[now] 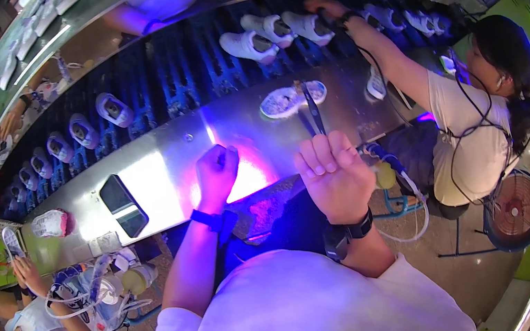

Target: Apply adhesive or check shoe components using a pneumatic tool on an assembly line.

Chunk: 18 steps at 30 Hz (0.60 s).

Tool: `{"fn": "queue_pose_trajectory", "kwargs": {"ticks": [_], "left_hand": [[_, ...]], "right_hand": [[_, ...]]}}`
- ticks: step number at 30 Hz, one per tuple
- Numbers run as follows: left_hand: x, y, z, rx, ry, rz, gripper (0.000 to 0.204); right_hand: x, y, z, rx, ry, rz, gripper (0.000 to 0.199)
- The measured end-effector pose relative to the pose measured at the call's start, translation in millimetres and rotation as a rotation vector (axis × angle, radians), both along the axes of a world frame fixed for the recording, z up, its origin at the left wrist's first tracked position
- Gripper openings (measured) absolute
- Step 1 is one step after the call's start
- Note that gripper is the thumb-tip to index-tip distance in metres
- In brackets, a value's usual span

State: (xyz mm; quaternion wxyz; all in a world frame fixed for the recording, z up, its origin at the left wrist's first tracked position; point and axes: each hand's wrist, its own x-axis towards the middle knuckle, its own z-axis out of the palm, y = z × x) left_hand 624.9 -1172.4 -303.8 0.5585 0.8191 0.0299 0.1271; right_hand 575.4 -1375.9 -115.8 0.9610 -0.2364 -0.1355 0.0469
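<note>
My left hand (pixel 217 171) is closed in a fist over a bright pink-violet glow on the metal bench. Its fingers curl away from view, so whatever they may hold is hidden. Raised in front of my body, my right hand (pixel 340 181) has its fingers bent in, with nothing visible in them. Just beyond its fingertips, dark-handled brushes (pixel 313 112) lean on a white sole-shaped dish (pixel 277 104). Left of my left hand, a dark phone (pixel 123 204) lies on the bench.
White shoes (pixel 249 47) stand along a dark slatted conveyor (pixel 159 78) behind the bench (pixel 203 130). At right a co-worker (pixel 471 120) reaches over the conveyor; a fan (pixel 514 211) stands behind. Another person (pixel 54 327) holds a shoe at left, near tubes and a pinkish-white shoe (pixel 52 224).
</note>
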Motion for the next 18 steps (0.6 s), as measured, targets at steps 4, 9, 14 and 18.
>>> {"fn": "queue_pose_trajectory", "kwargs": {"ticks": [4,9,14,18], "left_hand": [[-1,-10,17,-0.014,0.029,-0.036,0.034],[-5,-11,26,0.08,0.106,-0.05,0.03],[-5,-21,37,0.014,0.045,-0.055,0.036],[-9,-14,36,0.038,0.036,-0.053,0.036]], "right_hand": [[33,5,-70,-0.371,0.212,-0.065,0.025],[61,20,-144,-0.434,0.449,0.126,0.029],[74,17,-173,-0.294,0.354,0.233,0.02],[68,15,-156,-0.24,0.421,0.249,0.022]]}}
